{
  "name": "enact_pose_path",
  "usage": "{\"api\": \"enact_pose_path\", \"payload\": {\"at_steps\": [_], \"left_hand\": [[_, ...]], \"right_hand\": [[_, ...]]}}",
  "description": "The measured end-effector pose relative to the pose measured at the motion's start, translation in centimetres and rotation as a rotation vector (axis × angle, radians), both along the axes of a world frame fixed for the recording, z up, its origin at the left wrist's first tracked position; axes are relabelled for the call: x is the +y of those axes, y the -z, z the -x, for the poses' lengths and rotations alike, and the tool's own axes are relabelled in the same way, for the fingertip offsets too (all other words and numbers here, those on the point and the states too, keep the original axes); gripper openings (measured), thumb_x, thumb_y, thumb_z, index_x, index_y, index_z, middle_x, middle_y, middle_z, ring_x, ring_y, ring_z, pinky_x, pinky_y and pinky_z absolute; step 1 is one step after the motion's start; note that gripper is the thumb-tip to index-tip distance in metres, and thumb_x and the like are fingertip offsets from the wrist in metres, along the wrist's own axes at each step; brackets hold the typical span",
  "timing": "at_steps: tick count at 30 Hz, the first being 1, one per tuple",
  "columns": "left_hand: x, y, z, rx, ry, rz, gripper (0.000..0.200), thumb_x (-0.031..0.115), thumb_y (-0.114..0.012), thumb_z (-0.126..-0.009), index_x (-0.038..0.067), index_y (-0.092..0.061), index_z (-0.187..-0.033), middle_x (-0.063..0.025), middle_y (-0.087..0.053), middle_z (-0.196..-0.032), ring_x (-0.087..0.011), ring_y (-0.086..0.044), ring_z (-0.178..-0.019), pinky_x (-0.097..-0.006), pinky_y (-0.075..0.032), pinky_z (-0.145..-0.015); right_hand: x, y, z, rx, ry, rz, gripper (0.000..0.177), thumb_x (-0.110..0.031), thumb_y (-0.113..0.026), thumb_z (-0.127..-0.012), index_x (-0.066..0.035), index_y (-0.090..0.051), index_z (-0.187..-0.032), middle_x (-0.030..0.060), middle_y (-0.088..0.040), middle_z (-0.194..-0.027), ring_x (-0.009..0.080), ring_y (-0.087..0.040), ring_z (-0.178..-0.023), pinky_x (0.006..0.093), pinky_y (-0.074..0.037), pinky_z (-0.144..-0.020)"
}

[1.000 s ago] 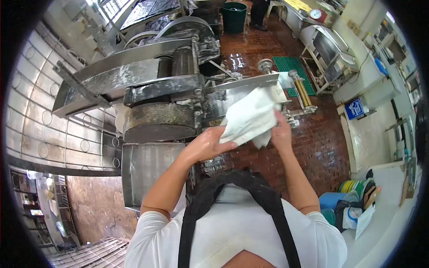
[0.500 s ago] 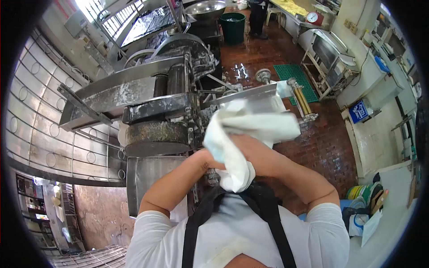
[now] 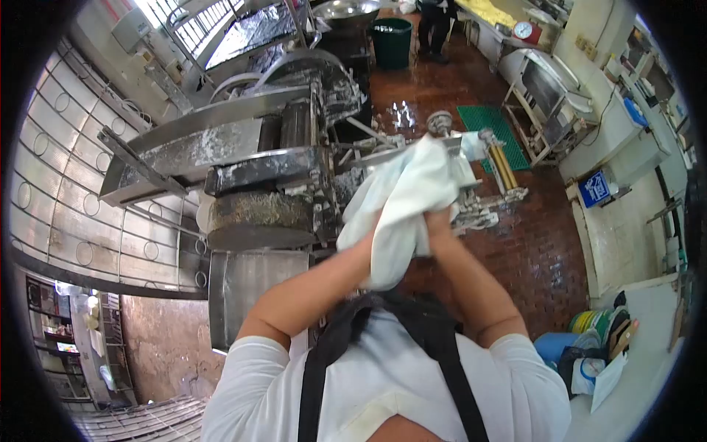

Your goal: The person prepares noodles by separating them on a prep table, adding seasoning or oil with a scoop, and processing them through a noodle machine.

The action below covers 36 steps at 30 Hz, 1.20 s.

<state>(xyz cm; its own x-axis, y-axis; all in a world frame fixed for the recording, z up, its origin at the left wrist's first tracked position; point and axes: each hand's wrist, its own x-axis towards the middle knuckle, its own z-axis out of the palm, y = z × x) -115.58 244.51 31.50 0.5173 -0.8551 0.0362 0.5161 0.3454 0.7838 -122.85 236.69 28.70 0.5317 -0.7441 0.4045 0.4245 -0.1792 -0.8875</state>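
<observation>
A bunched white cloth [image 3: 412,191] hangs between my hands in front of my chest, its folds raised at the top and one end drooping towards the apron. My right hand [image 3: 440,223] is closed on its right side. Cloth folds cover most of my left hand [image 3: 376,225], which grips from the left; its fingers are hidden. Just beyond the cloth are the metal parts of a floured roller machine [image 3: 265,166], with a brass-coloured roller piece [image 3: 503,168] at the right.
A metal tray [image 3: 258,287] sits below the machine, left of my arm. Farther off are a green bin [image 3: 391,44], a green floor mat [image 3: 492,136], a red dial scale [image 3: 526,32] and a person in dark trousers [image 3: 433,29]. The tiled floor looks wet.
The cloth has gone from flung out to the right to bunched and upright. My hands, close together before, are now further apart on either side of it.
</observation>
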Motion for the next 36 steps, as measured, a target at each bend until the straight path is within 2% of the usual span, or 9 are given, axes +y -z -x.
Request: {"api": "enact_pose_path", "payload": {"at_steps": [3, 8, 11, 16, 21, 24, 26, 33, 36], "left_hand": [[0.6, -3.0, -1.7, -0.285, 0.371, -0.244, 0.036, 0.021, -0.069, -0.092, 0.002, -0.062, -0.122, -0.0074, -0.066, -0.111, -0.0160, -0.062, -0.101, -0.0315, -0.052, -0.090], [1.4, -2.3, -3.1, -0.484, 0.599, -0.257, 0.040, 0.020, -0.069, -0.091, 0.002, -0.059, -0.125, -0.0088, -0.065, -0.114, -0.0169, -0.062, -0.102, -0.0327, -0.052, -0.089], [1.6, -2.4, -3.8, -0.587, 0.597, -0.268, 0.043, 0.020, -0.070, -0.090, 0.002, -0.057, -0.127, -0.0096, -0.064, -0.116, -0.0174, -0.062, -0.102, -0.0334, -0.052, -0.089], [-0.2, -1.7, -7.1, -0.663, 0.473, -0.314, 0.047, 0.019, -0.070, -0.088, 0.002, -0.055, -0.130, -0.0110, -0.063, -0.118, -0.0183, -0.062, -0.103, -0.0347, -0.053, -0.088], [2.5, -6.0, -5.6, -1.129, 0.222, -0.024, 0.052, 0.018, -0.070, -0.087, 0.003, -0.052, -0.133, -0.0123, -0.062, -0.121, -0.0192, -0.062, -0.104, -0.0359, -0.053, -0.087], [4.6, -14.8, 1.3, -2.064, -0.259, 0.023, 0.052, 0.023, -0.066, -0.087, 0.003, -0.053, -0.133, -0.0122, -0.063, -0.120, -0.0246, -0.064, -0.103, -0.0395, -0.052, -0.087], [2.6, -13.7, 3.7, -2.030, -0.377, 0.048, 0.051, 0.023, -0.066, -0.087, 0.002, -0.053, -0.132, -0.0123, -0.063, -0.119, -0.0247, -0.064, -0.103, -0.0394, -0.052, -0.087], [-3.7, -9.6, 3.2, -1.672, -0.547, -0.021, 0.048, 0.024, -0.065, -0.088, 0.001, -0.055, -0.130, -0.0126, -0.064, -0.116, -0.0251, -0.065, -0.102, -0.0392, -0.052, -0.086], [-6.3, -8.5, 0.3, -1.398, -0.473, -0.102, 0.047, 0.025, -0.065, -0.089, 0.000, -0.055, -0.129, -0.0127, -0.065, -0.115, -0.0252, -0.065, -0.101, -0.0391, -0.053, -0.086]], "right_hand": [[-1.3, -2.4, 1.4, 0.144, -0.329, 0.101, 0.045, -0.024, -0.082, -0.074, -0.004, -0.067, -0.112, 0.0122, -0.070, -0.109, 0.0253, -0.068, -0.100, 0.0387, -0.054, -0.088], [11.5, -9.6, -1.4, 0.144, -0.552, 1.096, 0.040, -0.013, -0.069, -0.068, -0.008, -0.066, -0.107, 0.0231, -0.060, -0.113, 0.0407, -0.053, -0.116, 0.0496, -0.042, -0.100], [5.8, -0.9, -2.6, 0.116, -0.447, 0.919, 0.055, -0.020, -0.075, -0.068, -0.004, -0.064, -0.119, 0.0178, -0.066, -0.114, 0.0348, -0.061, -0.110, 0.0452, -0.047, -0.096], [-7.6, 1.9, 1.7, 1.059, 0.140, 0.825, 0.042, -0.013, -0.065, -0.079, -0.006, -0.062, -0.121, 0.0219, -0.069, -0.102, 0.0411, -0.063, -0.099, 0.0506, -0.049, -0.087], [-5.7, -17.3, 7.0, 0.999, -0.298, 0.955, 0.071, -0.018, -0.075, -0.081, -0.008, -0.046, -0.145, 0.0198, -0.052, -0.137, 0.0381, -0.051, -0.124, 0.0409, -0.038, -0.109], [-9.7, -22.5, 7.4, 0.363, -0.181, 0.697, 0.049, -0.022, -0.067, -0.090, -0.006, -0.056, -0.135, 0.0098, -0.055, -0.138, 0.0223, -0.052, -0.127, 0.0381, -0.038, -0.109], [-11.5, -25.2, 3.7, -0.143, -0.004, 0.543, 0.057, -0.048, -0.037, -0.105, 0.001, -0.050, -0.133, 0.0172, -0.056, -0.132, 0.0306, -0.057, -0.119, 0.0462, -0.042, -0.108], [-13.8, -23.2, -1.7, -0.944, -0.026, -0.469, 0.058, -0.048, -0.028, -0.105, 0.003, -0.052, -0.117, 0.0251, -0.058, -0.111, 0.0413, -0.059, -0.107, 0.0624, -0.044, -0.098], [-11.3, -18.1, -4.1, -1.008, -0.750, -0.501, 0.063, -0.054, -0.029, -0.103, 0.002, -0.046, -0.126, 0.0297, -0.050, -0.128, 0.0429, -0.051, -0.120, 0.0698, -0.039, -0.102]]}}
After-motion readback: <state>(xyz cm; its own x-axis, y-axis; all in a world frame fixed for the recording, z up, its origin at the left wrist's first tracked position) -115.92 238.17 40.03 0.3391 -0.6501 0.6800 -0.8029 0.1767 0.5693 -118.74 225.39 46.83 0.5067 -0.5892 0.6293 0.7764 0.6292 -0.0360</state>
